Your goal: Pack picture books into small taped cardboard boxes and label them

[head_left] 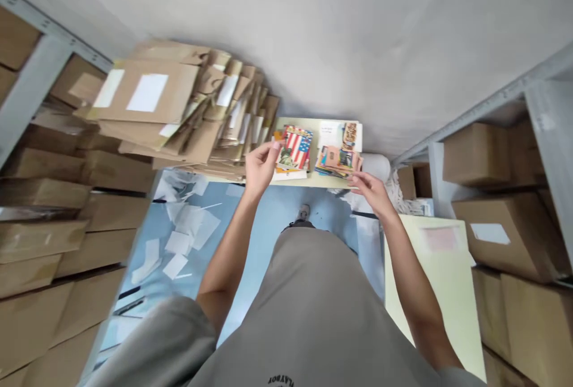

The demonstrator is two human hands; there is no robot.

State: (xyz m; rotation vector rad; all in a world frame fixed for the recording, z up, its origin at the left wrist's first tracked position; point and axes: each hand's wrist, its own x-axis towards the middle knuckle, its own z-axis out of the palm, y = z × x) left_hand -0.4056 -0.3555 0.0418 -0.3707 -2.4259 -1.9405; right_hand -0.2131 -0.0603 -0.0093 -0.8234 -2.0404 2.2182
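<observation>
Counter (pixel 322 181) at frame centre: left hand (pixel 258 167) is grasping flag-print card (pixel 295 147); right hand (pixel 372 190), fingers loosely released, is touching card stack (pixel 338 160).

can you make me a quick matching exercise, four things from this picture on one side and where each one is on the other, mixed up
Things:
1. flag-print card
2. stack of colourful cards
3. brown paper envelopes
4. scraps of white paper

Places:
A. scattered on the blue floor
B. piled on the left part of the table
C. at the left hand, held by its edge
D. under the fingers of the right hand

Pairs: 1-C, 2-D, 3-B, 4-A
</observation>
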